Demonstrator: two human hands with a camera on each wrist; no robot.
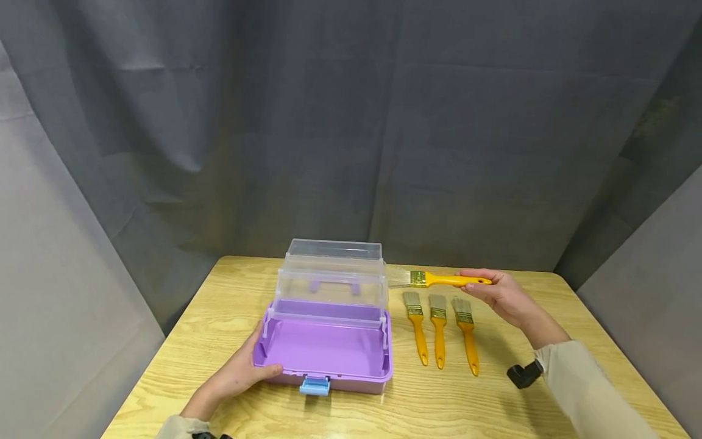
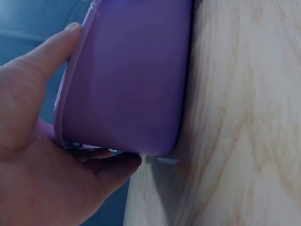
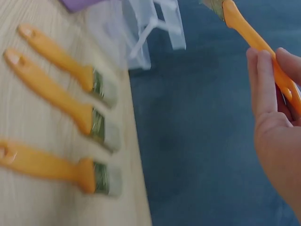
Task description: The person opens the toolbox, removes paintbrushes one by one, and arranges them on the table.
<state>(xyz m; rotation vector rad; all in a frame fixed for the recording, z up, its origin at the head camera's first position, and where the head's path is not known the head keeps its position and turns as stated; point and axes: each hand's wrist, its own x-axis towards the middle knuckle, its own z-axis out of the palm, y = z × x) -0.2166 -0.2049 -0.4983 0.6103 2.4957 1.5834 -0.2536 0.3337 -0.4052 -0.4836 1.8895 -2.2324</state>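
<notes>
My right hand (image 1: pixel 501 296) pinches the yellow handle of a paintbrush (image 1: pixel 452 280), held sideways with its pale bristles pointing left toward the clear trays. In the right wrist view the fingers and thumb close round that handle (image 3: pixel 249 30). My left hand (image 1: pixel 236 372) grips the front left corner of a purple box (image 1: pixel 329 347), thumb on the rim and fingers along the side wall (image 2: pixel 127 80). The box stands with its clear trays (image 1: pixel 331 286) raised at the back, and its purple bottom shows bare. A blue latch (image 1: pixel 315 386) hangs at the front.
Three more paintbrushes (image 1: pixel 417 332) lie in a row right of the box, bristles away from me, on a wood-grain table (image 1: pixel 439 408). Dark grey cloth (image 1: pixel 351 134) hangs behind the table's far edge. Pale panels (image 1: pixel 60 274) stand at both sides.
</notes>
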